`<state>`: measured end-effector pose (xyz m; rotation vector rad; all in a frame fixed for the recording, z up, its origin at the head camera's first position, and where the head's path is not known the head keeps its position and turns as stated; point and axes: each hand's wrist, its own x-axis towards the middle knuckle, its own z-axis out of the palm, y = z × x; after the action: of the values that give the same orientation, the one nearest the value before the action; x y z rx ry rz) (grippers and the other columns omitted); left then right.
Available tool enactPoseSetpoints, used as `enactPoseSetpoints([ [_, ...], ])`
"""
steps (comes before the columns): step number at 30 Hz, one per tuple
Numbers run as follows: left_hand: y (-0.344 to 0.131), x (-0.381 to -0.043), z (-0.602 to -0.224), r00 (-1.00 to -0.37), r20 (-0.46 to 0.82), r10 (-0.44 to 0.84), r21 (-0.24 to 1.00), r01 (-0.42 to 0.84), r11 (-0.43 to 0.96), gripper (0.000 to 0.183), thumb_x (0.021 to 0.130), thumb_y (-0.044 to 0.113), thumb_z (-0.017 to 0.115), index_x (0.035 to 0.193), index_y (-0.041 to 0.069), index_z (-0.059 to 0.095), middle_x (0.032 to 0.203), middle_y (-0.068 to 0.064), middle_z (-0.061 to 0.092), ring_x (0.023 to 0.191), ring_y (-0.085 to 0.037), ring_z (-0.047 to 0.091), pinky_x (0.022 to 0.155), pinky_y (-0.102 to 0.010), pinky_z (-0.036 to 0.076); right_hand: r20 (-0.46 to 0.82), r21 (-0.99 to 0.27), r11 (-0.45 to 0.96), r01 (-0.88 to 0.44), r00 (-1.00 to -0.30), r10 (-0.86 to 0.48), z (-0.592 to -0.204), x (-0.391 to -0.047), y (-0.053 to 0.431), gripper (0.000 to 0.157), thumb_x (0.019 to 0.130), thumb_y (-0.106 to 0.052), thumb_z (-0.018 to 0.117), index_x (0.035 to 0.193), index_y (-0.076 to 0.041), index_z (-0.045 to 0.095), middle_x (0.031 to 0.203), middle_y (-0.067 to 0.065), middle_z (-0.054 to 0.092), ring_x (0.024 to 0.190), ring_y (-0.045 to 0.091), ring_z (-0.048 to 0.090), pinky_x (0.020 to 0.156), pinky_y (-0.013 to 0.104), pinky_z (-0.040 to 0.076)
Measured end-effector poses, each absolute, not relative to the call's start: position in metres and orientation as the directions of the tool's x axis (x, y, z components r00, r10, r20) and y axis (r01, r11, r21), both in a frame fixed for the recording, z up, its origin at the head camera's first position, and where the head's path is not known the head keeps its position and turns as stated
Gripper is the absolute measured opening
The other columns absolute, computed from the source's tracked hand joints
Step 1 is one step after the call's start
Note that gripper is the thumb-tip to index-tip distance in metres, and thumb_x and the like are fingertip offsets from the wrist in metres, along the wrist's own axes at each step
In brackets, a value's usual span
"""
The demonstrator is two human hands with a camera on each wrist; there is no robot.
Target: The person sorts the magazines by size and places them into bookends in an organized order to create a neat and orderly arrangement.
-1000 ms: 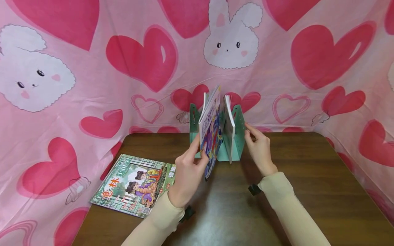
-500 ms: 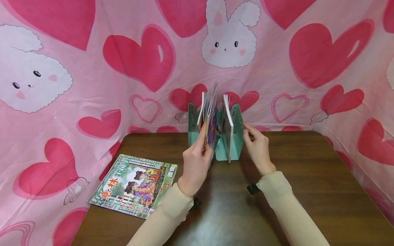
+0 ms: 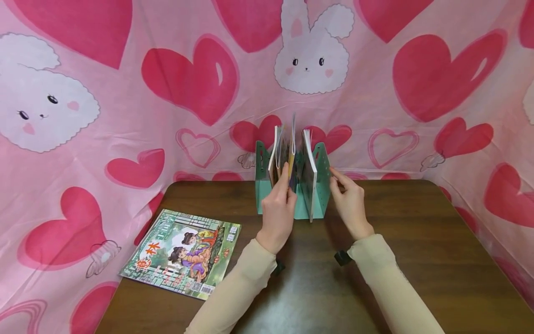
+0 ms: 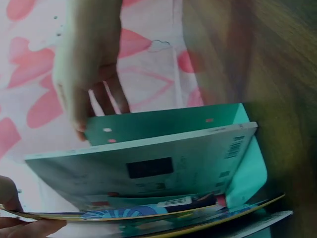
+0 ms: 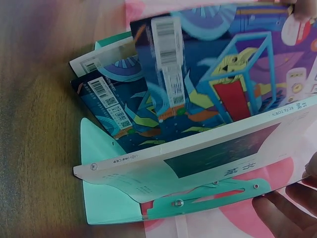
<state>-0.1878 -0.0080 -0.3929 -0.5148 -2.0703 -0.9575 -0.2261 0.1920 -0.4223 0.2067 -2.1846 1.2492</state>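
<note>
A green metal book rack (image 3: 323,185) stands at the table's back, with upright books and magazines between its side panels. My left hand (image 3: 277,215) pinches a thin magazine (image 3: 292,150) by its near edge, upright in the rack's middle. In the right wrist view that magazine (image 5: 218,64) has a blue-purple cartoon cover with a barcode, raised above a similar magazine (image 5: 106,101). A thicker white-spined book (image 3: 310,178) leans beside the rack's right panel. My right hand (image 3: 350,204) holds the edge of that panel from outside, thumb and fingers at it.
A green-covered magazine (image 3: 183,253) with two cartoon children lies flat on the brown wooden table (image 3: 417,250), left of my left forearm. Behind the table hangs a pink cloth (image 3: 371,93) printed with hearts and rabbits.
My left hand has moved right and forward with the magazine, which turned from showing its cover to nearly edge-on inside the rack. My right hand has stayed at the panel.
</note>
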Motion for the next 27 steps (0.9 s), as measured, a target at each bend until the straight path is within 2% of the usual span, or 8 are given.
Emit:
enactPoseSetpoints([
  [5, -0.002, -0.196, -0.402, -0.601, 0.798, 0.035, 0.439, 0.621, 0.649, 0.064, 0.095, -0.007, 0.066, 0.156, 0.0, 0.045, 0.145, -0.019, 0.061, 0.114, -0.03, 0.071, 0.084, -0.039, 0.063, 0.576, -0.727, 0.55, -0.41, -0.801, 0.164, -0.423, -0.226, 0.192, 0.033, 0.101, -0.003, 0.064, 0.133, -0.002, 0.07, 0.123, 0.019, 0.073, 0.089, 0.017, 0.066, 0.077, 0.001, 0.045],
  [10, 0.003, -0.203, -0.411, -0.57, 0.821, 0.019, 0.415, 0.621, 0.665, 0.064, 0.093, -0.008, 0.068, 0.153, -0.003, 0.046, 0.143, -0.021, 0.062, 0.111, -0.031, 0.072, 0.084, -0.041, 0.063, 0.578, -0.727, 0.548, -0.413, -0.799, 0.165, -0.422, -0.226, 0.192, 0.033, 0.1, -0.004, 0.065, 0.133, -0.003, 0.071, 0.122, 0.018, 0.074, 0.086, -0.001, 0.06, 0.075, 0.001, 0.045],
  [13, 0.005, -0.207, -0.417, -0.568, 0.823, 0.018, 0.41, 0.615, 0.673, 0.064, 0.094, -0.007, 0.067, 0.154, -0.003, 0.045, 0.144, -0.02, 0.062, 0.107, -0.031, 0.073, 0.082, -0.04, 0.063, 0.584, -0.726, 0.546, -0.418, -0.794, 0.169, -0.421, -0.226, 0.191, 0.032, 0.1, -0.004, 0.065, 0.132, -0.003, 0.071, 0.121, 0.017, 0.074, 0.086, -0.007, 0.058, 0.075, 0.001, 0.045],
  [20, 0.007, -0.213, -0.431, -0.582, 0.813, 0.02, 0.416, 0.606, 0.678, 0.064, 0.094, -0.009, 0.065, 0.155, -0.003, 0.044, 0.144, -0.02, 0.062, 0.105, -0.032, 0.073, 0.08, -0.04, 0.063, 0.582, -0.726, 0.55, -0.414, -0.795, 0.17, -0.42, -0.226, 0.191, 0.033, 0.101, -0.005, 0.064, 0.133, -0.004, 0.071, 0.124, 0.017, 0.074, 0.088, -0.008, 0.058, 0.078, 0.001, 0.045],
  [27, 0.008, -0.213, -0.443, -0.645, 0.764, 0.022, 0.462, 0.571, 0.678, 0.064, 0.097, -0.006, 0.066, 0.156, -0.002, 0.042, 0.15, -0.02, 0.057, 0.121, -0.032, 0.068, 0.095, -0.039, 0.058, 0.579, -0.73, 0.544, -0.414, -0.797, 0.169, -0.422, -0.225, 0.191, 0.033, 0.101, -0.004, 0.065, 0.133, -0.004, 0.071, 0.121, 0.018, 0.074, 0.086, -0.009, 0.057, 0.078, 0.001, 0.046],
])
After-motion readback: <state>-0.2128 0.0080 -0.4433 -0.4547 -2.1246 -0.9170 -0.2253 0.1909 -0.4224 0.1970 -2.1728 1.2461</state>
